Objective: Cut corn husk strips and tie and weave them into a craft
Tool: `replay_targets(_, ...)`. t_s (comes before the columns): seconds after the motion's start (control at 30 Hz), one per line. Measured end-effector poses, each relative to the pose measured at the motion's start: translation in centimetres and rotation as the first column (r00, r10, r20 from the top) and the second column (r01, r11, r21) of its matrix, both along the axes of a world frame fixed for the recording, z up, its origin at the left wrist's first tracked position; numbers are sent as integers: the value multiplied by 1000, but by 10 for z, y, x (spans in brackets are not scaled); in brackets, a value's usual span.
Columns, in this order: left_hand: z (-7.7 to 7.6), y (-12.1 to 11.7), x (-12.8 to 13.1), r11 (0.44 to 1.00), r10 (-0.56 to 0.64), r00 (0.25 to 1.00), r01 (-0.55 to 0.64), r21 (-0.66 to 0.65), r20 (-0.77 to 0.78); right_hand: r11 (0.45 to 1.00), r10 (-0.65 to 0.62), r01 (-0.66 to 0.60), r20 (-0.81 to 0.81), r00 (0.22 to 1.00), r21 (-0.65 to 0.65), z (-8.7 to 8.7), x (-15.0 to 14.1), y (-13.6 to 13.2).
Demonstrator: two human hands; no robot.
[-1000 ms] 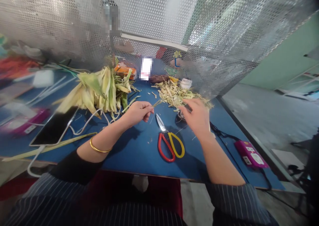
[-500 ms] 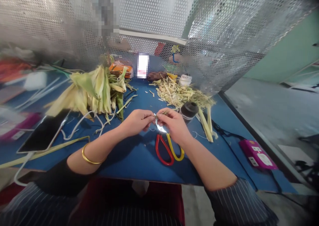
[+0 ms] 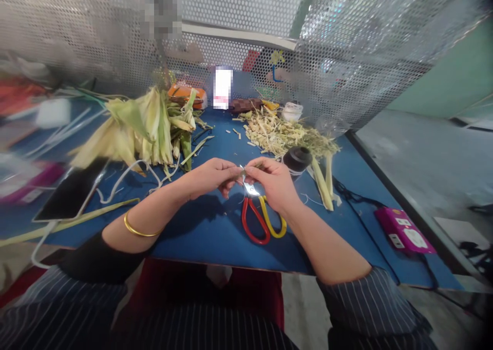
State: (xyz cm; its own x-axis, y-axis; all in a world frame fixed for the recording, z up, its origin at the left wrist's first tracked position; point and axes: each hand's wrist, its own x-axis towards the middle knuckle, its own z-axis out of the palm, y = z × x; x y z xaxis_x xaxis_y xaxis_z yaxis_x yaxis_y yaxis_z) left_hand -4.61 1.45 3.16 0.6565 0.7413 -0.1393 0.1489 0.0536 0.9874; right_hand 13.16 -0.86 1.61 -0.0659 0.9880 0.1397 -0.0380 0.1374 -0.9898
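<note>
My left hand (image 3: 215,178) and my right hand (image 3: 271,179) meet above the blue table, thumbs and forefingers pinched together. A small greenish bit shows between their fingertips, too small and covered to name. Below the hands lies a pair of scissors (image 3: 255,219) with one red and one yellow handle, its blades partly hidden by my right hand. Just beyond the right hand stands a black spool (image 3: 298,160) with pale thread around its lower part. On my left wrist is a gold bangle (image 3: 140,226).
Corn husks (image 3: 150,129) are heaped at the left, beside a phone (image 3: 71,196) on a white cable. Dry trimmings (image 3: 283,134) pile up behind the spool. Two husk strips (image 3: 322,183) and a magenta power strip (image 3: 404,230) lie at the right. A perforated screen (image 3: 239,5) closes the back.
The camera view has tilted slightly, so the table sits a little higher. My hands have stayed together over the scissors, with fingertips shifted slightly.
</note>
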Motion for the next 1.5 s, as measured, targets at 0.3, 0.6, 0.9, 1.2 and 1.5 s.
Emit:
replay_targets(0.3, -1, -2, 0, 999, 21, 1000, -21, -29, -1, 1000, 27, -27, 31, 999, 1, -3, -1, -1)
replay_targets(0.6, 1, 3, 3, 984, 173, 985, -173, 47, 6, 998, -3, 3, -10, 1000, -69, -2, -1, -1)
replay_targets(0.9, -3, 6, 4, 963, 268, 963, -269, 5, 41, 932, 168, -168, -27, 985, -321, -3, -4, -6)
replay_targets(1.2, -6, 4, 4, 975, 218, 975, -216, -55, 46, 993, -59, 15, 397, 916, 114, 1, 2, -6)
replay_targets(1.5, -2, 4, 1, 983, 173, 985, -172, -69, 19, 920, -325, 140, 515, 793, 365, 7, 8, -6)
